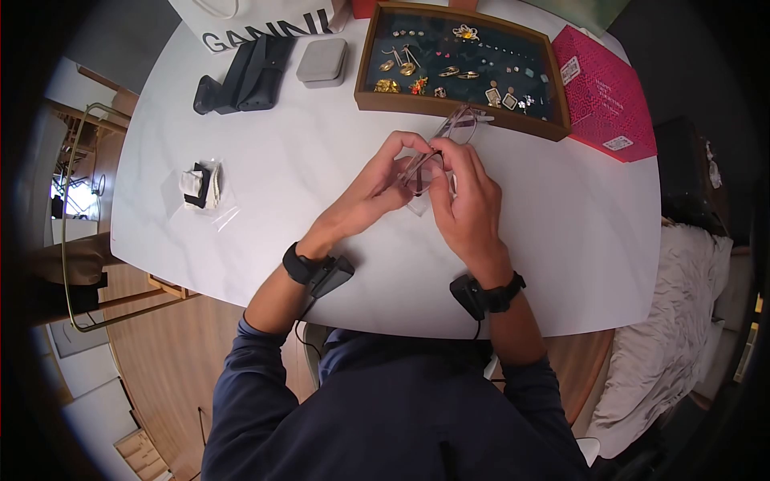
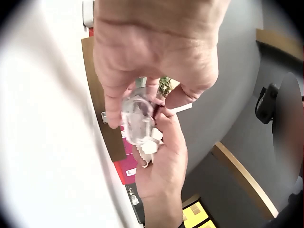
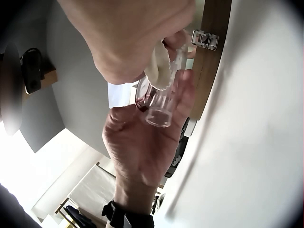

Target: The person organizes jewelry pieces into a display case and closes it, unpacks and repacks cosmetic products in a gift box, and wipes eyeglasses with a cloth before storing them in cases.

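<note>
Eyeglasses (image 1: 419, 170) with a see-through frame are held between both hands over the white table (image 1: 337, 297); their thin temples stretch toward the display case. My left hand (image 1: 373, 188) grips one side of the frame, fingers bent around a lens. From the other side, my right hand (image 1: 473, 196) pinches the glasses and holds a pale cloth (image 3: 159, 66) with a zigzag edge against them. One clear rim (image 2: 137, 118) shows between the hands in the left wrist view, the cloth close below it. Fingers hide part of the frame.
A wooden jewellery display case (image 1: 393, 104) stands just beyond the hands, beside a pink box (image 1: 609, 96). Further left are a grey box (image 1: 322, 62), a black case (image 1: 257, 76) and a white paper bag (image 1: 273, 20). Folded cloths (image 1: 196, 186) lie on clear plastic at left.
</note>
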Demonstrator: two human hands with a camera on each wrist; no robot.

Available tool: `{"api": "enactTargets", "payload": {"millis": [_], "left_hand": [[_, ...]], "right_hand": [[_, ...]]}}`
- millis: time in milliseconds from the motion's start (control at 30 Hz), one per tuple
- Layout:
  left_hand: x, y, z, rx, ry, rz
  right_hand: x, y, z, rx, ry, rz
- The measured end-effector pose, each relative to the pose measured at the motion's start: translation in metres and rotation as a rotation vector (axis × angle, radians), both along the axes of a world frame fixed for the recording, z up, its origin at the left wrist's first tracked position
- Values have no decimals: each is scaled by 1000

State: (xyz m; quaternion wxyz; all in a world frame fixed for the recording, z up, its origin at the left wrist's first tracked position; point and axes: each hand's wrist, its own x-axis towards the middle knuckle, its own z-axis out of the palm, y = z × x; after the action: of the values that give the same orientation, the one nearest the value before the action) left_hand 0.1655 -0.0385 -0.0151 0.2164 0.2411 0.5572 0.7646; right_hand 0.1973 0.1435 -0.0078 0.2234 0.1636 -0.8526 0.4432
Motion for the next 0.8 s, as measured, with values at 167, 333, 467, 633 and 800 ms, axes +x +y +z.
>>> {"api": "enactTargets", "payload": {"millis": [167, 333, 467, 633, 800], "left_hand": [[1, 8, -6, -143, 44, 142], [3, 10, -3, -81, 4, 276], [1, 11, -5, -41, 78, 345], [3, 10, -4, -345, 326, 288], [6, 11, 5, -348, 379, 344]], "right_hand": [[1, -3, -8, -17, -29, -14], [-3, 3, -16, -240, -111, -125], [-3, 8, -5, -535, -403, -144], [-9, 10, -15, -969, -649, 132], [-8, 11, -22, -946, -629, 73]]}}
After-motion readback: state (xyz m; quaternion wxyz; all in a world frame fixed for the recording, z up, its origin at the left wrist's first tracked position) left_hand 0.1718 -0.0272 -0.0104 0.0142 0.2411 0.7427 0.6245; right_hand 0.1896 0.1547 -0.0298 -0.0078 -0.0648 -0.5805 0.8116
